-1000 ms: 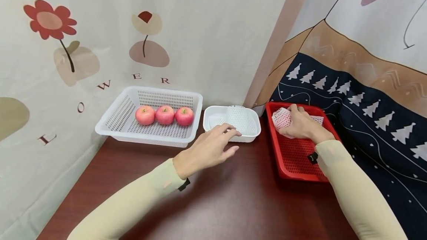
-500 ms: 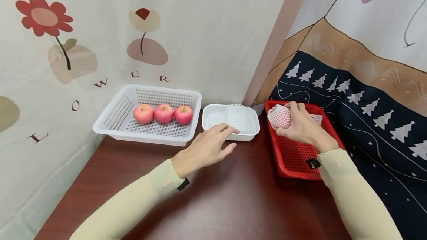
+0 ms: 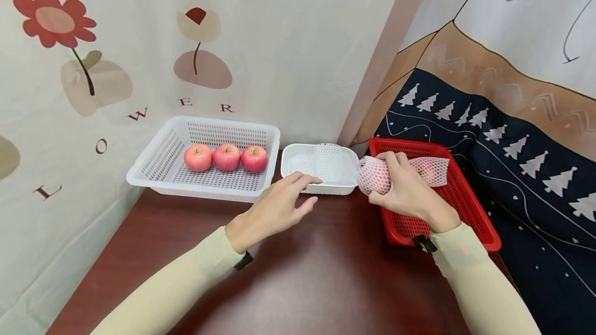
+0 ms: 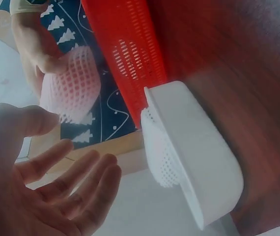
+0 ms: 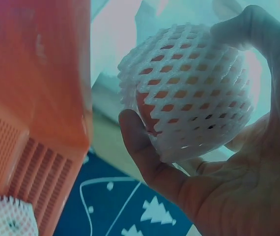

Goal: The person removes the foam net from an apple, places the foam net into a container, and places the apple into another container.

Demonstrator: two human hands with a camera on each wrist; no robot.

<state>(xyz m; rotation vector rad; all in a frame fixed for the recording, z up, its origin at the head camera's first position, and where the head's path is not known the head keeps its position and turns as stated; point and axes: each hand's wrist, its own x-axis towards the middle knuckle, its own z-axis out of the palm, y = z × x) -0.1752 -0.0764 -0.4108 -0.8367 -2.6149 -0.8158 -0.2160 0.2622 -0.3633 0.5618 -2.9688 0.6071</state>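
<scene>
My right hand (image 3: 412, 190) grips an apple in a white foam net (image 3: 374, 175), raised over the left rim of the red basket (image 3: 465, 206). In the right wrist view, thumb and fingers curl round the netted apple (image 5: 194, 93), with red skin showing through the mesh. A second netted apple (image 3: 427, 170) lies in the red basket behind that hand. My left hand (image 3: 272, 208) holds nothing and hovers at the near edge of the small white tray (image 3: 342, 188), fingers relaxed. White foam netting (image 3: 328, 162) lies inside this tray.
A white slotted basket (image 3: 153, 182) at the left holds three bare apples (image 3: 226, 157) in a row. Both baskets and the tray stand on a dark red-brown table (image 3: 321, 273). Patterned curtains (image 3: 288, 56) rise close behind them.
My right hand has lifted the netted apple from the red basket and carried it left, towards the tray. Another netted apple has come into sight there. The left hand has shifted slightly left.
</scene>
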